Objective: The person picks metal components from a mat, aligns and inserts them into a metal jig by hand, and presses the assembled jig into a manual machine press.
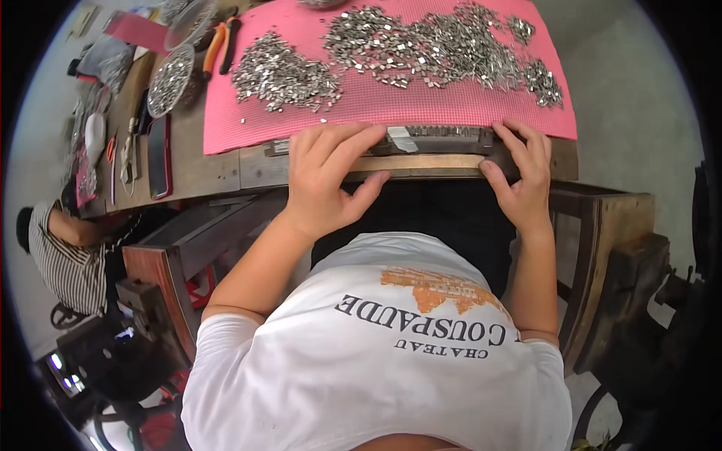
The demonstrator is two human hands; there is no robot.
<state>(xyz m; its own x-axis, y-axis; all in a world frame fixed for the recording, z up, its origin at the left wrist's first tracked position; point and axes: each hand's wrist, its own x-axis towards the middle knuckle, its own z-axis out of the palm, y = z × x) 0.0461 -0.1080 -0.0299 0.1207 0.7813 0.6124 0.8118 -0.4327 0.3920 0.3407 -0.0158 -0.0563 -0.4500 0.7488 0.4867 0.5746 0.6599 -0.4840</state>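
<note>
A long dark metal bar [444, 143] lies along the near edge of the table, with a row of small metal pieces along its top and a bit of whitish tape [401, 139] on it. My left hand [327, 177] grips its left part, fingers over the far side and thumb on the near side. Near the other end, my right hand [525, 171] holds it the same way between fingers and thumb. Beyond both hands, heaps of small shiny metal pieces [282, 75] are spread on a pink mesh mat [226, 120].
At the left of the table are orange-handled pliers [218, 46], a clear tub of metal pieces [170, 81], a phone [159, 154] and assorted hand tools. A person in a striped shirt [75, 263] sits at far left. A wooden table leg [620, 218] stands at right.
</note>
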